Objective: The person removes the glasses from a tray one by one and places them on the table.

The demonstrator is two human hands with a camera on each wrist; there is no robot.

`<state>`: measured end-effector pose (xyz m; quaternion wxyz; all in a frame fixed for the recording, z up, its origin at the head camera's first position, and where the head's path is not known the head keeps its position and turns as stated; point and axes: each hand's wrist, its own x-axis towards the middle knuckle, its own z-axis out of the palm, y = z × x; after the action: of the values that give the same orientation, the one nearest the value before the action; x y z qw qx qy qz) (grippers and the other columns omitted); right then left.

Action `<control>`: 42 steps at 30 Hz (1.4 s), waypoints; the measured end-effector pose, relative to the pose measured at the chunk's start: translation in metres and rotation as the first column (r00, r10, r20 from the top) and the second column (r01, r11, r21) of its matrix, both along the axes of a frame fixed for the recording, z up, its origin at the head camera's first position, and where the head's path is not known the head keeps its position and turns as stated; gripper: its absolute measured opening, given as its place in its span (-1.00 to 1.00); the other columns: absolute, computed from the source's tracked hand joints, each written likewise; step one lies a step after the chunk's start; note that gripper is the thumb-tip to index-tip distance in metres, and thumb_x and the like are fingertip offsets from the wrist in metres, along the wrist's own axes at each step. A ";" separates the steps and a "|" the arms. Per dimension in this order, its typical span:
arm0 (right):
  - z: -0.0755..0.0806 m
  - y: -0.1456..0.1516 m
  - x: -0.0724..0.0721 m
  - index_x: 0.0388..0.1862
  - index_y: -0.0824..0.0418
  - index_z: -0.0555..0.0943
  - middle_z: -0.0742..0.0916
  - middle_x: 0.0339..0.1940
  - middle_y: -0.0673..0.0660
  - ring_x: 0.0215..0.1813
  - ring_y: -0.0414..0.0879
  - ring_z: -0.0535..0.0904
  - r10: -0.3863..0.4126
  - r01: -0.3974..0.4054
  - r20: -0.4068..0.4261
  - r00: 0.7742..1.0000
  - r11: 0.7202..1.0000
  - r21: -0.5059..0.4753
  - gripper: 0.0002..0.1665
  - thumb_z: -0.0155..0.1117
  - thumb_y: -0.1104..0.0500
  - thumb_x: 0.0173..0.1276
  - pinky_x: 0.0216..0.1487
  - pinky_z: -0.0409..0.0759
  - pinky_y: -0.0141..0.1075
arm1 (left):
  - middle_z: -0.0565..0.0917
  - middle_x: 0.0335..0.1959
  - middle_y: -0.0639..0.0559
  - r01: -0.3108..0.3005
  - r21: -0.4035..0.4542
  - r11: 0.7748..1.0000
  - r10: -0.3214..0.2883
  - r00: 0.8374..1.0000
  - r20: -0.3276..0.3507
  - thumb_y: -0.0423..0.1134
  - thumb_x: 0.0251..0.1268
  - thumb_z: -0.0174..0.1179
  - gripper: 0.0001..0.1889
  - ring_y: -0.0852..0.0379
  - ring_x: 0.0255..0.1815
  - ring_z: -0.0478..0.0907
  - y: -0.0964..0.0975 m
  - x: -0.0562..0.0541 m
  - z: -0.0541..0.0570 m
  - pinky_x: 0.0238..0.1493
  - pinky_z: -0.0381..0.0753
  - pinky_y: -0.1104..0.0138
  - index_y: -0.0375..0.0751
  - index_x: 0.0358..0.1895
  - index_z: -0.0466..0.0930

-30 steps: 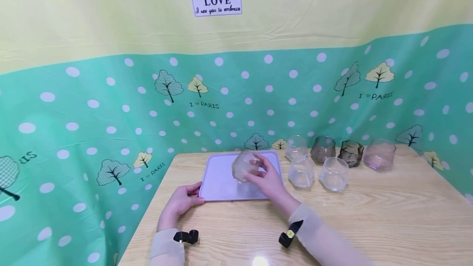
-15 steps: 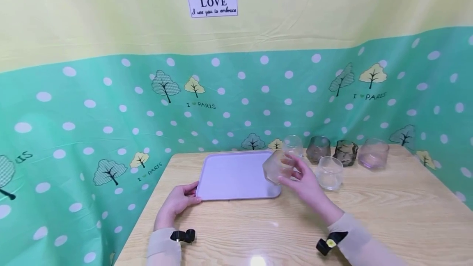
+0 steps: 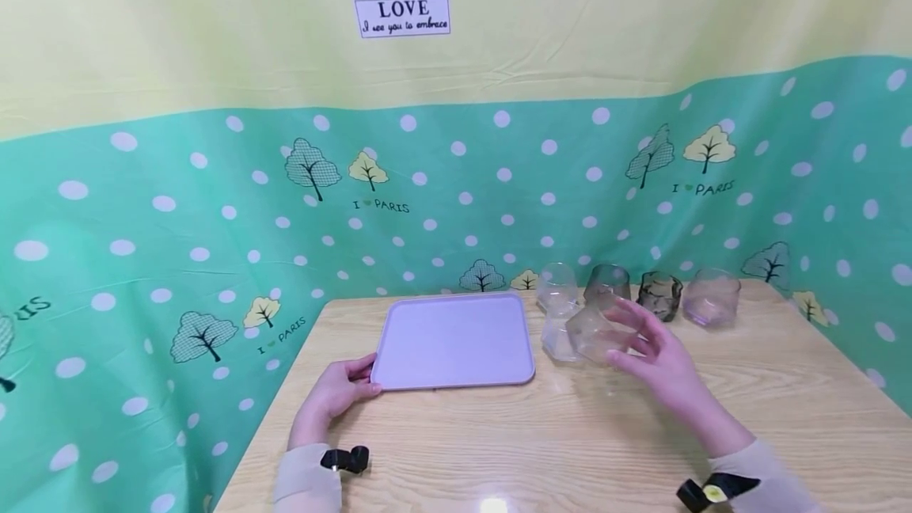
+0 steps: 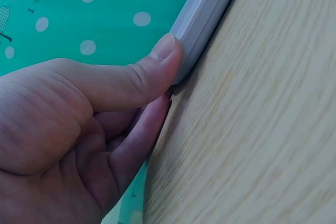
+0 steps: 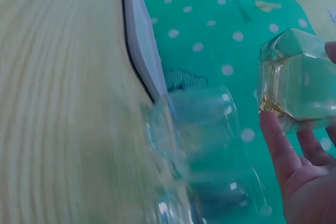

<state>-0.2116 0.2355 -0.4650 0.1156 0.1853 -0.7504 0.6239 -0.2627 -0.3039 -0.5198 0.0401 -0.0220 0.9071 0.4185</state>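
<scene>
My left hand point(image 3: 333, 396) pinches the front left corner of the lilac tray point(image 3: 456, 343), which lies flat on the table. In the left wrist view, the thumb point(image 4: 142, 74) lies along the side of the tray point(image 4: 202, 19) with curled fingers beneath it. Raised over the table to the right of the tray, my right hand point(image 3: 663, 362) grips a faceted clear glass point(image 3: 587, 335). In the right wrist view that glass point(image 5: 299, 82) is tilted, with fingers point(image 5: 281, 142) around it. It overlaps another clear glass point(image 3: 558, 339) in the head view.
Along the back stand a clear glass point(image 3: 557, 287), a dark grey glass point(image 3: 607, 279), a smoky patterned glass point(image 3: 659, 297) and a pinkish glass point(image 3: 712, 299). A green dotted curtain point(image 3: 399, 236) hangs behind the wooden table point(image 3: 456, 442).
My right hand has carried the glass from over the tray rightward to the group of glasses. The left hand keeps its hold on the tray's corner.
</scene>
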 end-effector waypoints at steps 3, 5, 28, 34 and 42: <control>0.003 0.021 0.002 0.72 0.20 0.22 0.61 0.34 -0.27 0.20 -0.39 0.64 -0.040 0.041 -0.020 0.999 0.999 0.016 -0.07 0.37 0.45 0.47 0.07 0.69 -0.47 | 0.69 0.31 -0.26 0.001 -0.008 1.000 -0.001 1.000 -0.003 -0.25 0.25 0.57 -0.28 -0.29 0.39 0.56 0.001 0.000 0.000 0.47 0.40 -0.21 -0.20 0.49 0.55; 0.004 0.036 0.000 0.74 0.16 0.21 0.60 0.34 -0.31 0.19 -0.41 0.63 -0.069 0.070 -0.023 0.997 0.997 0.019 -0.07 0.35 0.45 0.49 0.08 0.66 -0.51 | 0.68 0.33 -0.25 -0.010 -0.008 1.000 0.010 1.000 0.003 -0.24 0.25 0.57 -0.28 -0.29 0.41 0.54 0.001 0.000 0.001 0.49 0.38 -0.20 -0.18 0.49 0.55; -0.036 0.146 -0.026 0.81 0.03 0.04 0.57 0.33 -0.33 0.09 -0.62 0.56 -0.272 0.257 0.136 0.953 0.959 0.120 0.03 0.40 0.19 0.56 0.00 0.65 -0.58 | 0.69 0.31 -0.24 -0.015 -0.008 1.000 0.015 1.000 0.008 -0.24 0.26 0.56 -0.29 -0.27 0.42 0.54 0.003 -0.001 0.002 0.49 0.38 -0.19 -0.17 0.49 0.55; -0.043 0.150 -0.029 0.81 0.10 -0.01 0.47 0.47 0.31 0.02 -0.63 0.50 -0.309 0.261 0.236 0.921 0.941 0.213 0.14 0.49 0.07 0.50 -0.04 0.71 -0.47 | 0.69 0.32 -0.24 -0.012 -0.011 1.000 0.012 1.000 0.009 -0.23 0.26 0.56 -0.28 -0.30 0.44 0.51 0.001 0.000 0.003 0.50 0.35 -0.22 -0.16 0.50 0.55; -0.050 0.155 -0.029 0.79 0.17 0.05 0.35 0.52 0.60 0.01 -0.67 0.47 -0.276 0.214 0.198 0.941 0.934 0.286 0.10 0.50 0.15 0.48 -0.05 0.63 -0.58 | 0.69 0.32 -0.24 -0.004 -0.012 1.000 0.004 1.000 0.008 -0.22 0.26 0.57 -0.28 -0.29 0.44 0.52 0.001 0.001 0.002 0.49 0.36 -0.22 -0.17 0.49 0.55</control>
<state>-0.2407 0.3901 -0.5147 0.0780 0.0282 -0.8513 0.5181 -0.2618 -0.3024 -0.5176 0.0427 -0.0259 0.9094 0.4129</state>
